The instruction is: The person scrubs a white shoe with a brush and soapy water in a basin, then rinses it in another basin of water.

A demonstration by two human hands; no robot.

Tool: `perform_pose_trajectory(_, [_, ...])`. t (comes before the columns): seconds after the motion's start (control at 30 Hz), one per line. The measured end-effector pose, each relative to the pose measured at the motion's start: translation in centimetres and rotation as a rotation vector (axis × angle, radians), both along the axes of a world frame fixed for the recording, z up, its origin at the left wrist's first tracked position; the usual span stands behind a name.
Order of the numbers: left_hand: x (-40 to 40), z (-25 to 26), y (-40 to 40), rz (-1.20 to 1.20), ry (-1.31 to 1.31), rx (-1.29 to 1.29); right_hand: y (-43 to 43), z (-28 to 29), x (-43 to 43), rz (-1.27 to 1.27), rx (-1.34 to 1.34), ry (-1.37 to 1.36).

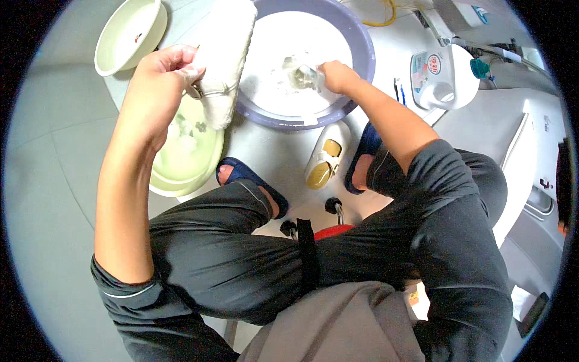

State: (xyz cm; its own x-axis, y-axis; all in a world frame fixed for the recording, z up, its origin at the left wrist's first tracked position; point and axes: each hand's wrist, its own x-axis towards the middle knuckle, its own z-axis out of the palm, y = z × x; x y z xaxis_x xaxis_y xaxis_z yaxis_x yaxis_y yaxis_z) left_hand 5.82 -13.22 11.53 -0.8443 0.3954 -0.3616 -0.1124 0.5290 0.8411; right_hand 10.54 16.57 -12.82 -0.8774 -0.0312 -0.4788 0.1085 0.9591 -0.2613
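Note:
My left hand [169, 86] pinches the strap of a white shoe [226, 59], held sole up or sideways over the gap between the basins. My right hand [337, 78] is at the suds in a purple basin [364, 54], its fingers closed around a whitish, partly see-through thing [302, 76] that I cannot make out, perhaps a brush. A second white strap shoe with a tan insole [325, 156] stands on the floor between my feet. Below my left hand, a pale green basin [181, 174] holds water with foam patches.
Another pale basin [129, 40] stands tilted at the upper left. A large white detergent jug with a green cap [445, 77] is at the right, near a yellow hose [384, 18]. My slippered feet flank the floor shoe; a stool with a red part [334, 231] is beneath me.

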Motion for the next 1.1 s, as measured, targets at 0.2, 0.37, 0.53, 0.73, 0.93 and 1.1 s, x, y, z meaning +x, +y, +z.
perform_pose_trajectory(0.2, [0.1,0.4,0.7,-0.015,0.035,0.050,5.2,8.2,-1.1,-0.290,-0.537,0.071])
perform_pose_trajectory(0.37, [0.1,0.8,-0.1,0.022,0.073,0.067,6.6,18.9,0.5,-0.273,-0.748,-0.008])
perform_pose_trajectory(0.53, [-0.3,0.5,-0.1,0.049,0.099,0.104,7.2,23.8,1.7,-0.199,-0.683,0.063])
perform_pose_trajectory(0.73, [0.3,0.5,0.4,0.053,0.109,0.154,4.4,24.8,2.5,-0.354,-0.504,0.212])
perform_pose_trajectory(0.93, [0.1,0.2,0.2,0.018,0.078,0.224,1.7,25.4,3.6,-0.517,-0.959,-0.055])
perform_pose_trajectory(1.1, [0.2,0.6,0.8,0.045,0.047,0.196,3.1,24.8,3.3,-0.407,-1.029,-0.107])
